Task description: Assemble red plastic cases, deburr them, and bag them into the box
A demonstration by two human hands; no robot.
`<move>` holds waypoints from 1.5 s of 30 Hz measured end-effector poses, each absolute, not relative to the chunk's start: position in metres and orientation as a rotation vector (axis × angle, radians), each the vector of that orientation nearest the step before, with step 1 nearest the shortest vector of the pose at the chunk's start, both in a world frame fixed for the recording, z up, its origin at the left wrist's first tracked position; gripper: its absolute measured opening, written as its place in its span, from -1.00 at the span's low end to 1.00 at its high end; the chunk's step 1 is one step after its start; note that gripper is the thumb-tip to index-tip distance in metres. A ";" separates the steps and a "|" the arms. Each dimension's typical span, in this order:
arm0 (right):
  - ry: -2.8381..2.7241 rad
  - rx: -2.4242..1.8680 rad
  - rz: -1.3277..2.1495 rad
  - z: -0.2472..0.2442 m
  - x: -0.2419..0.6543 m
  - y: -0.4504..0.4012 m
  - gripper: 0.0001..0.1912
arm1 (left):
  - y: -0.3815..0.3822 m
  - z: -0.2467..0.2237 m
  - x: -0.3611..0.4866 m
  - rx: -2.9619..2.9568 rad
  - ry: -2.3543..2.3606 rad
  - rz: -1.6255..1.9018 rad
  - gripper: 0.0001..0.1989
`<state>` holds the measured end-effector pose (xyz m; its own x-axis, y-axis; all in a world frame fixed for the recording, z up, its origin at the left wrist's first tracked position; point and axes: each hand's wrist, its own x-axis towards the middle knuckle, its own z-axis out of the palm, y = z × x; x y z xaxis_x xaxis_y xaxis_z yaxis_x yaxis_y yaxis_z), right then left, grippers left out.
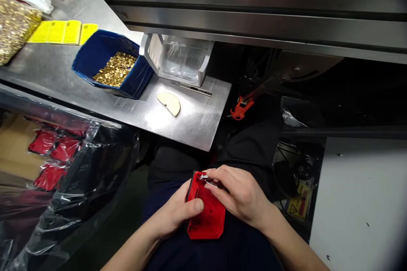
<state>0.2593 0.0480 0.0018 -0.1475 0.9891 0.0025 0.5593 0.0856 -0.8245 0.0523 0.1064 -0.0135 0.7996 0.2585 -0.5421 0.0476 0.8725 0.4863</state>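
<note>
Over my lap, my left hand (178, 209) grips a red plastic shell (208, 216), its thumb pressed on the inner left side. The shell looks like a shallow open housing with angled corners, its hollow face turned up. My right hand (240, 190) is closed at the shell's upper end, pinching a small shiny metal tool (212, 183) between thumb and fingers. The tool's tip reaches the shell's top edge; its exact kind is hard to make out.
A metal table (133, 112) holds a blue bin (104, 46) of small brass parts, a clear-fronted bin (186, 61), a cream half-disc (170, 103) and yellow labels (71, 32). An orange air gun (241, 109) hangs beyond. Bagged red parts (51, 175) lie in a plastic-lined box at left.
</note>
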 end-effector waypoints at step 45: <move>-1.464 -2.053 0.860 -0.076 0.275 0.092 -0.79 | 0.106 0.001 0.034 0.814 0.685 0.072 0.20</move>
